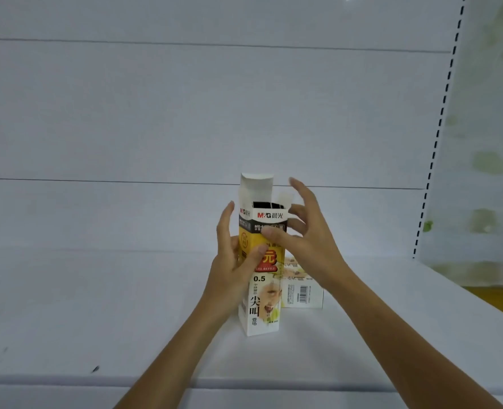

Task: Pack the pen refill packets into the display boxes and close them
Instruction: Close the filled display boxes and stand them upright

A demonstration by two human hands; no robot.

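Note:
A tall white, yellow and black display box (262, 302) stands upright on the white shelf. Its top lid flap (256, 187) points straight up, and dark refill packets (269, 205) show inside the open mouth. My left hand (237, 261) grips the box around its middle, thumb across the front face. My right hand (306, 234) is at the box's upper right corner; its thumb touches the front face near the top and its fingers are spread, curving by the small side flap (284, 199).
A second box (301, 293) of the same kind lies on its side just behind and right of the upright one, barcode facing me. The white shelf (96, 290) has a back wall and a front lip. A slotted upright (439, 128) bounds the right side.

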